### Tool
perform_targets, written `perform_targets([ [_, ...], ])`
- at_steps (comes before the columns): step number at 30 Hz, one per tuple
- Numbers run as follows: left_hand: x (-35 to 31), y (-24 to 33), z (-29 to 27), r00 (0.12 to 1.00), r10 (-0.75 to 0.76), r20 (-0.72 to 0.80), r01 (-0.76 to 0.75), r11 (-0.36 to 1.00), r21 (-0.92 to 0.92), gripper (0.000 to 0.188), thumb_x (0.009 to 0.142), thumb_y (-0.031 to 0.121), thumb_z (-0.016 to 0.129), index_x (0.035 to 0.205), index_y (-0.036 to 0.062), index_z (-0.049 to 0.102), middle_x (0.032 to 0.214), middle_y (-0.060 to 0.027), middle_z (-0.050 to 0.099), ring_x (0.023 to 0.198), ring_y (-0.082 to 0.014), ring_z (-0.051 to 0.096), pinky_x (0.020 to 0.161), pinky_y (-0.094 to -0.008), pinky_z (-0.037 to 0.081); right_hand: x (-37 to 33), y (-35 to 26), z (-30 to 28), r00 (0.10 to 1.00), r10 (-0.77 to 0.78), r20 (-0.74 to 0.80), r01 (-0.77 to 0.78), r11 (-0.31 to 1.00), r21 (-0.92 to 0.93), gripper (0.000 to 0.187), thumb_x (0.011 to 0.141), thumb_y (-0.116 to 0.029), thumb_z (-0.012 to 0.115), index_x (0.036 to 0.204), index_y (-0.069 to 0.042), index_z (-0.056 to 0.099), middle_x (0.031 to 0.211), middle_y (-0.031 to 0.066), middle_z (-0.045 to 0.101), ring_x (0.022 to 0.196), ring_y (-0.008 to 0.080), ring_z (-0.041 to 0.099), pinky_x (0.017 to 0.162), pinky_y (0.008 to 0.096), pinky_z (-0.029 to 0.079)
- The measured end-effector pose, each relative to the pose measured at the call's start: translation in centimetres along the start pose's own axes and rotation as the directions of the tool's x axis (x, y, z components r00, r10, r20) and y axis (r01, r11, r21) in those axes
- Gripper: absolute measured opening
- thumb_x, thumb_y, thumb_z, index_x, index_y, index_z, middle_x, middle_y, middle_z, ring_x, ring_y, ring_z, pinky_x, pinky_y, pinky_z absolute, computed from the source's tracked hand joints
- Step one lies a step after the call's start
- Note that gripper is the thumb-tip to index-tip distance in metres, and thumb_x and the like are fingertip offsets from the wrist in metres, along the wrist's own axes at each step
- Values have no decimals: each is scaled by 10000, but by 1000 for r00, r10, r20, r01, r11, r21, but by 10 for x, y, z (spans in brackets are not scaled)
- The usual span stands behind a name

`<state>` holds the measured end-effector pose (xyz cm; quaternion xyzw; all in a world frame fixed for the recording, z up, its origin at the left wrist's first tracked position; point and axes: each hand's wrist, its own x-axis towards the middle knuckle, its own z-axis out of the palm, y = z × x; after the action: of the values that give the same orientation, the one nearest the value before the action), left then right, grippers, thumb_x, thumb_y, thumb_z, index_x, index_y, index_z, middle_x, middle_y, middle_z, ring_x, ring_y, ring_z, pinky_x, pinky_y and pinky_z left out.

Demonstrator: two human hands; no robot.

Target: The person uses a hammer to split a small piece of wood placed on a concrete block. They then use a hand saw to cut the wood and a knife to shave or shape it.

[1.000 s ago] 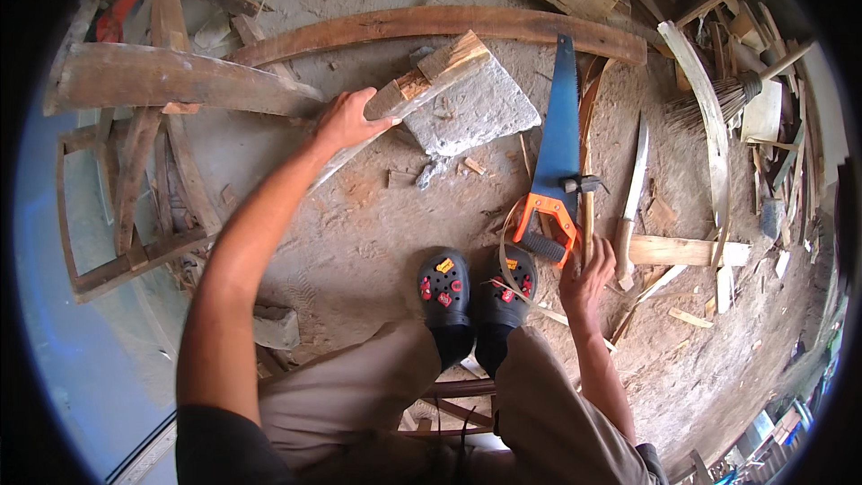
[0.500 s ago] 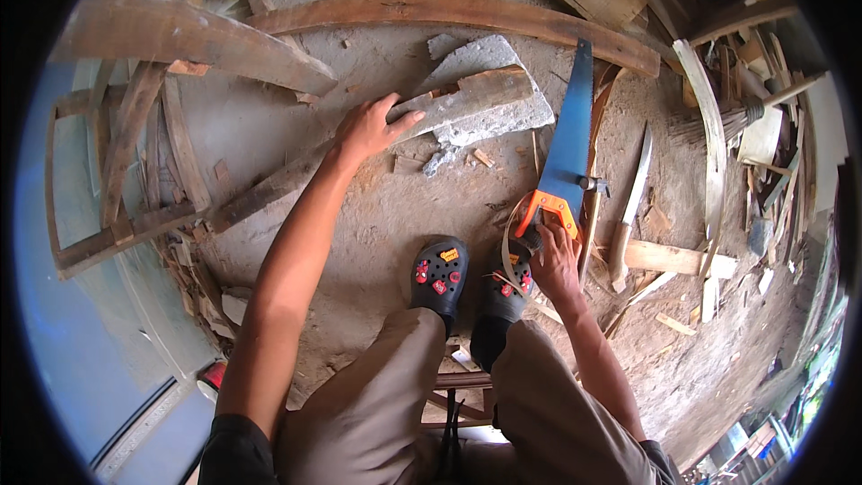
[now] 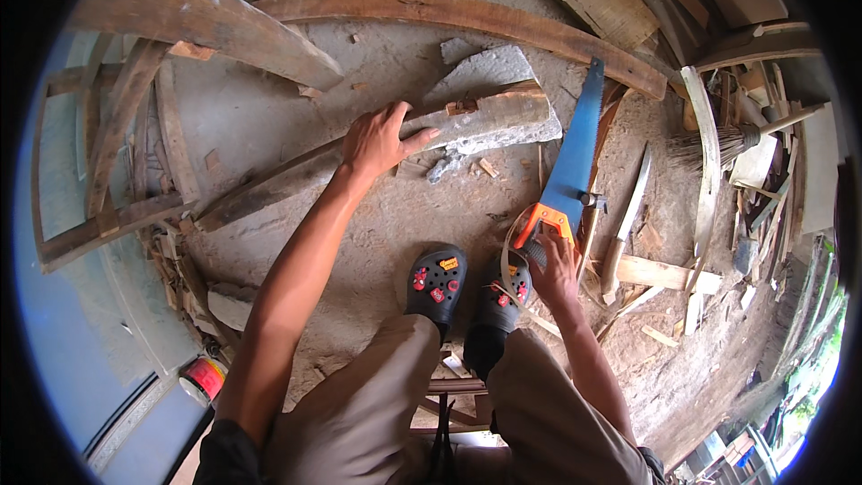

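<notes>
My left hand [image 3: 377,142] is closed over a long weathered wooden beam [image 3: 314,169], thumb on the near side. The beam's right end, with a rough notch on top, rests on a grey concrete block [image 3: 525,133]. By my right foot, a handsaw [image 3: 571,162] with a blue blade and orange handle lies pointing away from me. My right hand [image 3: 558,274] is at its handle, fingers apart; some fingers are partly hidden. Just right of the saw is a hammer [image 3: 590,201], and beyond it a knife [image 3: 628,216] with a wooden handle.
A curved plank [image 3: 431,7] crosses the floor beyond the block. Stacked timber [image 3: 202,22] and a wooden frame [image 3: 117,224] stand at left. A pale wood strip [image 3: 708,153], a twig broom [image 3: 718,135] and scraps lie at right. My clogs [image 3: 436,283] are near the saw handle.
The beam has shifted slightly right and turned under my left hand, which moved with it. My right hand's fingers look looser at the saw handle. The whole view has shifted a little.
</notes>
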<state>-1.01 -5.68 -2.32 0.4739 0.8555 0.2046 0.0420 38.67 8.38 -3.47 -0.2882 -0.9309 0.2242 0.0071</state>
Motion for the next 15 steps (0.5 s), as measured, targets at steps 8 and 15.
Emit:
perform_targets([
  [8,-15,10,3,997,31,-65,-24,994,110,718,844,698,635,1139,44,605,971,-150,720,838,-334,701,765,-427,559,-4,95,-42,811,414,-414,-488,868,-89,615,953,-335,644,1382,27,394,1373,278,403,1250,448,449,1062,600,388],
  [15,-15,10,3,994,54,-90,-46,995,89,696,845,670,659,1138,42,594,966,-146,713,848,-328,700,759,-425,553,-24,109,-25,782,605,-153,-618,785,-55,704,928,-414,671,1435,-3,406,1314,297,472,1195,465,508,1010,545,414],
])
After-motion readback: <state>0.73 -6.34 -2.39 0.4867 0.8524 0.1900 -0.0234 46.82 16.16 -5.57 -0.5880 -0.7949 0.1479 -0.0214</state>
